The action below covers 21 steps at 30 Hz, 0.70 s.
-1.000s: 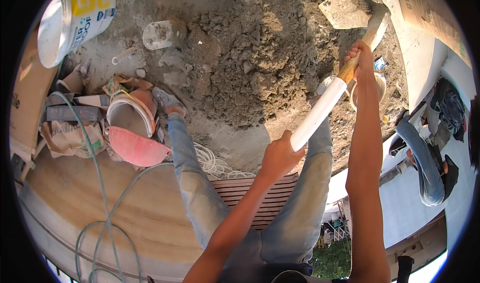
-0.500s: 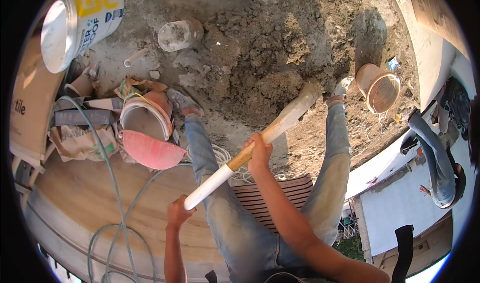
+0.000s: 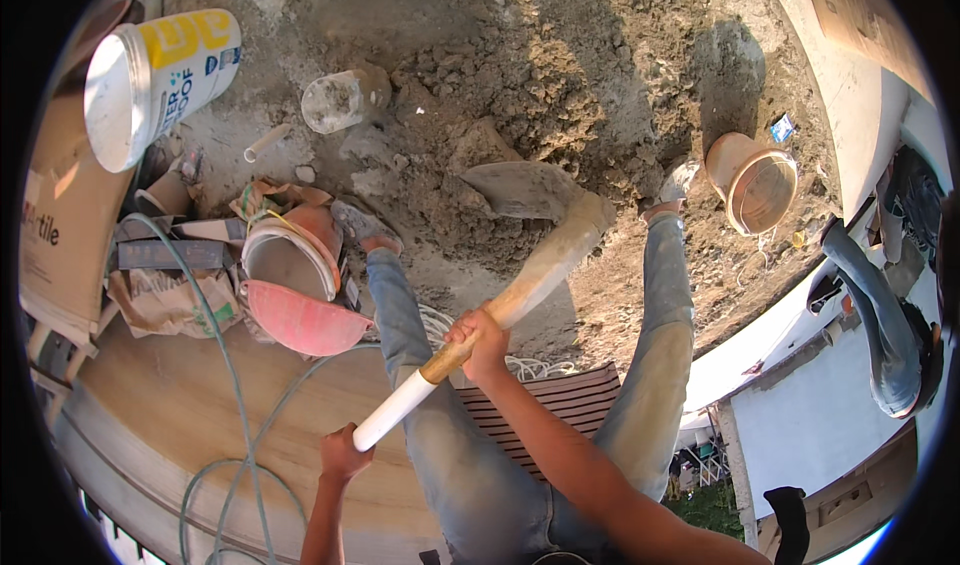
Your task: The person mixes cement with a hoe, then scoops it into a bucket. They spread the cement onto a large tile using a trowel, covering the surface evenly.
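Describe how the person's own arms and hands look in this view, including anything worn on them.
The left hand and right hand are ungloved. The left forearm and right forearm look slim and bare, with no sleeve, watch or band visible on either. No cables or clear markings show; finer details are too small to tell.

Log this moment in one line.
left hand: grips white handle end | right hand: grips wooden shaft | hoe blade: at crumbly grey-brown heap
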Each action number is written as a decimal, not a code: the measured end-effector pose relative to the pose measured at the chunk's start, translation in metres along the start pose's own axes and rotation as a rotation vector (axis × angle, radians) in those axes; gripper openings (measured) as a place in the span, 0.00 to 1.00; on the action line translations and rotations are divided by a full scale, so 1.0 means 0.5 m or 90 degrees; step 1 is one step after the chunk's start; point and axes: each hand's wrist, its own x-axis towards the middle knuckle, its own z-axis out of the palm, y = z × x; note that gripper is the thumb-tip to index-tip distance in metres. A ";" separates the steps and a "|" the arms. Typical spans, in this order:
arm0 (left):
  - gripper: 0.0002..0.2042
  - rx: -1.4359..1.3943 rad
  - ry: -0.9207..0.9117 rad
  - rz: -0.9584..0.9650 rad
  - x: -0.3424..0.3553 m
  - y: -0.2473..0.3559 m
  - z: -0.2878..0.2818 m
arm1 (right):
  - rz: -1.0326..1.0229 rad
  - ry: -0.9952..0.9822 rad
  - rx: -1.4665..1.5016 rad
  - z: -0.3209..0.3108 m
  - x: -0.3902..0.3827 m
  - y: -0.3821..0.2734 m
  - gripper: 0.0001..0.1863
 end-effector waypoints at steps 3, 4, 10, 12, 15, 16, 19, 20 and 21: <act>0.14 -0.019 -0.022 -0.066 0.012 0.157 0.025 | 0.075 0.056 -0.077 0.028 0.119 -0.063 0.09; 0.15 -0.060 -0.012 -0.073 -0.011 0.202 0.032 | 0.096 0.073 -0.100 0.026 0.125 -0.095 0.10; 0.17 -0.321 -0.159 -0.052 0.022 0.382 0.008 | -0.038 0.058 -0.101 0.005 0.037 -0.323 0.10; 0.19 -0.415 -0.276 -0.059 0.117 0.482 -0.021 | -0.109 0.003 -0.094 0.010 0.050 -0.440 0.10; 0.20 -0.353 -0.078 0.160 0.274 0.640 0.003 | -0.188 -0.070 -0.087 0.047 0.138 -0.656 0.07; 0.20 -0.332 -0.058 0.174 0.333 0.700 -0.005 | -0.215 -0.092 -0.074 0.070 0.169 -0.738 0.06; 0.19 -0.285 0.032 0.193 0.456 0.900 -0.068 | -0.321 -0.156 -0.009 0.130 0.251 -0.946 0.07; 0.19 -0.272 0.024 0.188 0.475 0.950 -0.092 | -0.342 -0.146 -0.035 0.152 0.269 -0.991 0.09; 0.19 -0.256 0.019 0.185 0.485 0.990 -0.119 | -0.368 -0.082 -0.106 0.167 0.285 -1.027 0.11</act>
